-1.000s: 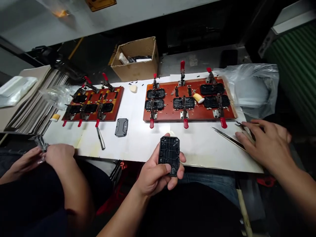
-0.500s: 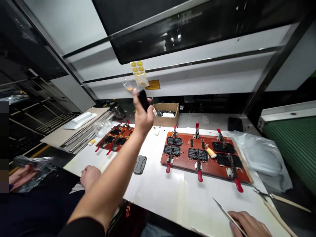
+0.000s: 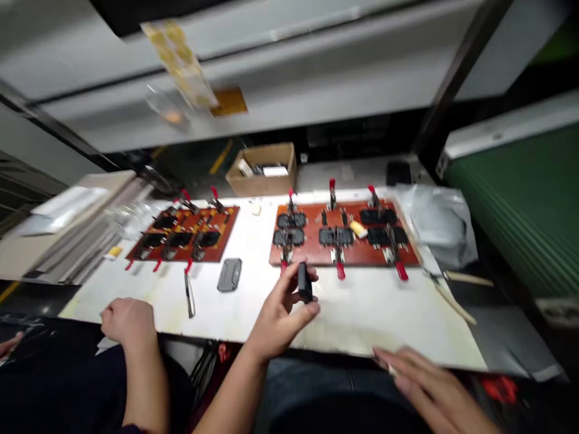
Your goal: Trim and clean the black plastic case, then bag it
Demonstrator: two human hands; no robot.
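Note:
My left hand [image 3: 283,310] is held over the front of the white table, with fingers and thumb closed around a small black rectangular part [image 3: 304,283] turned edge-on. My right hand [image 3: 423,380] hangs at the table's front edge. Its fingers are pinched on a slender pointed tool [image 3: 391,371], of which only a short pale bit shows, blurred by motion. Beyond my left hand lies a red-brown fixture board [image 3: 312,256], carrying black parts under red-handled toggle clamps. A grey rectangular cover [image 3: 230,275] lies flat to the left of my left hand.
A co-worker's closed hand [image 3: 129,319] rests at the left table edge. Behind it are a second fixture board [image 3: 217,250] and tweezers [image 3: 189,295]. A cardboard box [image 3: 260,185] stands at the back. Pliers [image 3: 456,304] and a plastic bag [image 3: 443,226] lie right.
My left hand has come down and back from the hanging sticker sheet to the table front, still holding the black part. My right hand has shifted slightly; the view has tilted down.

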